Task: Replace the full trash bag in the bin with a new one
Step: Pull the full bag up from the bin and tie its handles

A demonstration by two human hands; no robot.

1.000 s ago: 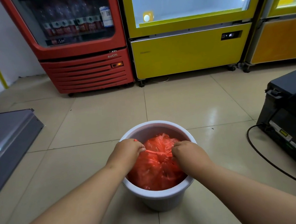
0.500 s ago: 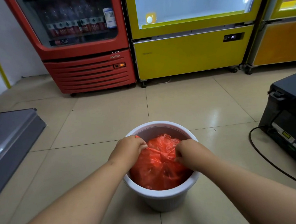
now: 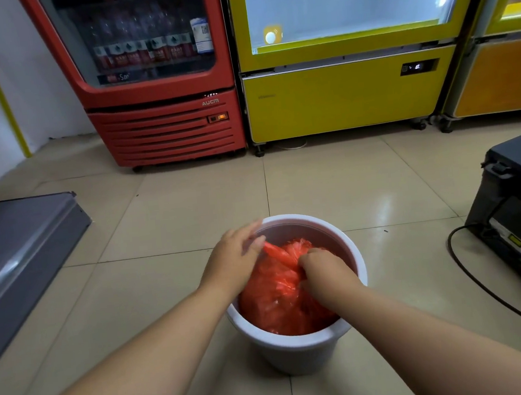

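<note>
Both my hands are on the red bag [image 3: 278,300], which sits in the bin [image 3: 299,349].

My right hand [image 3: 326,270] is curled tight round the gathered top of the bag, down inside the rim. My left hand [image 3: 236,260] lies over the near-left rim with its fingers mostly straight, against a twisted strip [image 3: 274,250] of the bag. It is blurred, so I cannot tell whether it pinches the strip. The bin stands on the floor [image 3: 190,210].

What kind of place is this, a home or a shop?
Probably a small shop or self-service store. A red drinks cooler holds rows of bottles with price labels, and a yellow glass-fronted cabinet stands beside it on the tiled floor.
</note>
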